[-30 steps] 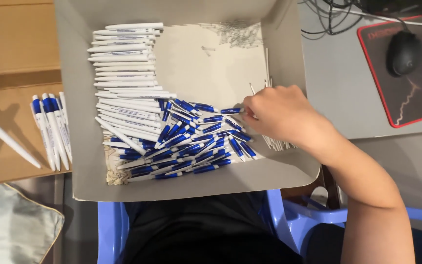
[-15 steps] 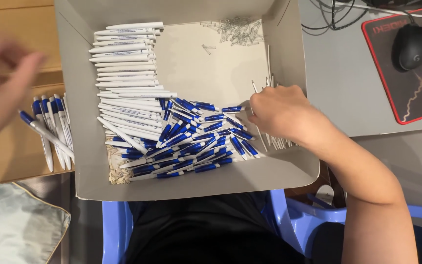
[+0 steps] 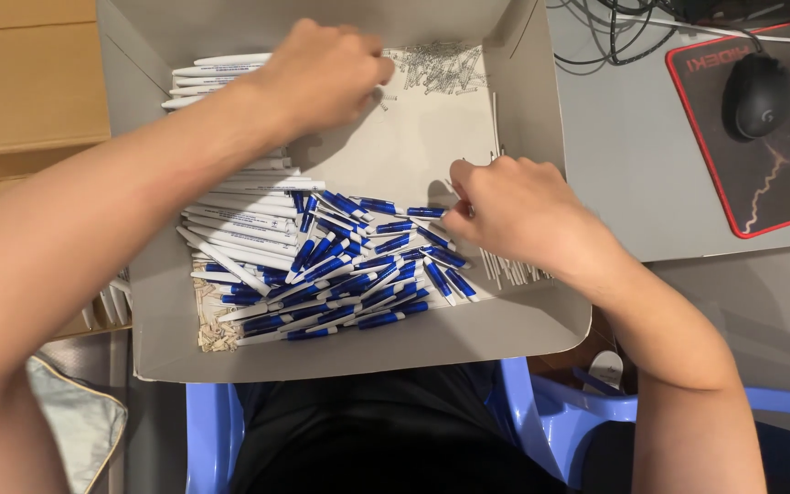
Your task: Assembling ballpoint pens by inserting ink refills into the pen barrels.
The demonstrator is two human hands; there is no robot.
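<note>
Mid-assembly, sorting pen parts in grey tray (image 3: 541,334). Right hand (image 3: 514,215) pinching blue pen piece (image 3: 425,212) nr tray's right edge; left hand (image 3: 322,78) reaching toward springs (image 3: 436,66) at far edge, grip unclear. Probably needing a careful single-spring pick next.

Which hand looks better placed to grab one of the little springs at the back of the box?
Probably the left hand: it hovers beside the pile of springs, while the right hand sits nearer the blue pen parts.

two hands (image 3: 322,78); one box (image 3: 541,329); one mouse (image 3: 758,94)
</note>
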